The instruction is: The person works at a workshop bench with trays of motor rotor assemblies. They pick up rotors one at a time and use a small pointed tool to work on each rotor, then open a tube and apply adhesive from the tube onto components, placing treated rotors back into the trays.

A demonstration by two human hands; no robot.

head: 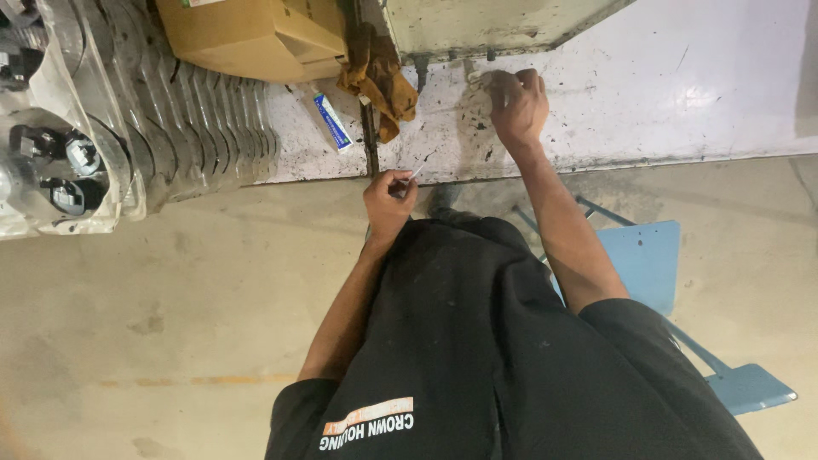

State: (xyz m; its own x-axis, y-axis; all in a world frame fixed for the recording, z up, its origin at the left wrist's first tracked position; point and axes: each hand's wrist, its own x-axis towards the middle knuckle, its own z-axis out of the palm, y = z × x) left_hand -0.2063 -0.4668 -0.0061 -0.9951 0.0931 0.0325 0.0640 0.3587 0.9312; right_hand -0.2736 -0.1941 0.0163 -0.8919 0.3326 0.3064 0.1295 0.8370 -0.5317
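Left hand [388,203] is pinching a thin white stick [417,173] between thumb and fingertips, tip pointing out towards the bench, likely keeping it ready. Right hand [516,104] is reaching further ahead, fingers curling down over a pale bit [486,81] at the foot of a metal panel [486,25], probably steadying it; can't tell if I'm actually gripping it. Between the hands a dark rod [369,140] is lying; just beyond it, a brown rag [379,81] and a blue-white tube [332,122]. Cardboard box [256,34] and stacked curved metal parts [204,119] are sitting off left. White bench top [665,94] is looking scuffed and grimy. Concrete floor [170,298] below, blue chair [652,260] at my right.
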